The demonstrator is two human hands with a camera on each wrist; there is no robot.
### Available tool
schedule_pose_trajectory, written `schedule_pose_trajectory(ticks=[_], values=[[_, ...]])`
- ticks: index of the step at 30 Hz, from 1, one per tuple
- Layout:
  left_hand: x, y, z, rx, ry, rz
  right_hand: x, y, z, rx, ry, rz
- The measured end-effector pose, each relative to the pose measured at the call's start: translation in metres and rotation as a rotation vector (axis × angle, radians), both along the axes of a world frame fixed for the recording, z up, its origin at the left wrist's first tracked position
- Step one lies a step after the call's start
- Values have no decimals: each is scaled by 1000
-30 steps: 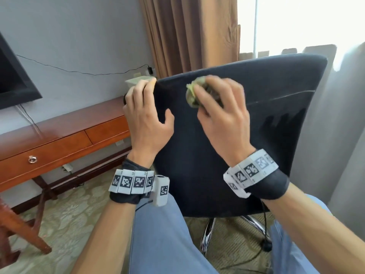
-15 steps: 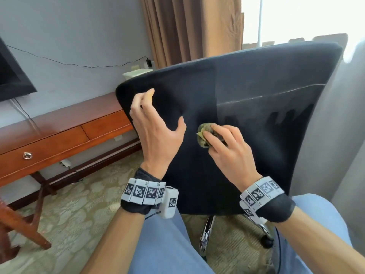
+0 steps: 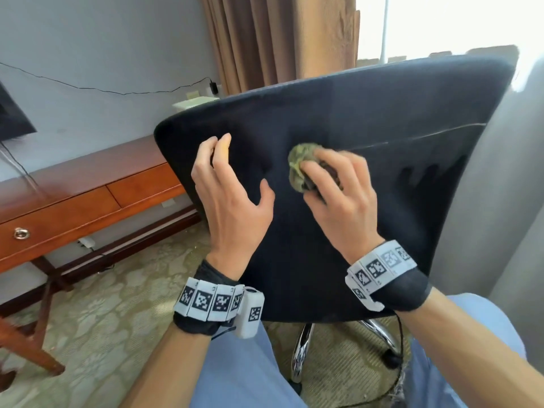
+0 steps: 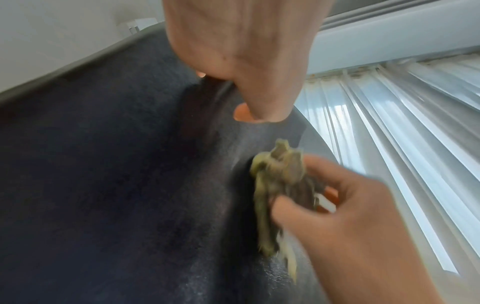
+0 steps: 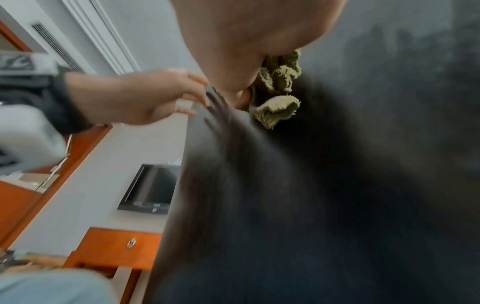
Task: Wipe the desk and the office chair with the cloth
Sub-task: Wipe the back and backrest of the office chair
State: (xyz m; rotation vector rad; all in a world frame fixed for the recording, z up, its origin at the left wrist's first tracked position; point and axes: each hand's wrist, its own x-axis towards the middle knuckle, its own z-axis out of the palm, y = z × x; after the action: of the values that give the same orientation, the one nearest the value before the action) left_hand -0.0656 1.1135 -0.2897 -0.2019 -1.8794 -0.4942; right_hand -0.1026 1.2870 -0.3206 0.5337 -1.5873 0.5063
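No words, brands or numbers can be read anywhere. The only signs are black-and-white square code patterns on the white wristbands [image 3: 211,301], and they spell out nothing legible.

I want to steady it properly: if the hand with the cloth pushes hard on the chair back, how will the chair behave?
The office chair will probably roll or swivel; its chrome base looks wheeled on carpet. The left hand only touches its edge.
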Motion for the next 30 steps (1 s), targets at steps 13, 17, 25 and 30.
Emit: schedule_pose_trajectory(ticks=[13, 17, 25, 30], values=[[15, -20, 4, 3, 17, -23, 17, -46, 15, 34, -41, 128], [15, -18, 9, -6, 19, -1, -2, -42, -43, 266, -156, 139], [15, 0, 13, -101, -20, 18, 12, 10, -30, -42, -57, 151], [13, 18, 22, -122, -6, 48, 14, 28, 71, -219, 182, 129]])
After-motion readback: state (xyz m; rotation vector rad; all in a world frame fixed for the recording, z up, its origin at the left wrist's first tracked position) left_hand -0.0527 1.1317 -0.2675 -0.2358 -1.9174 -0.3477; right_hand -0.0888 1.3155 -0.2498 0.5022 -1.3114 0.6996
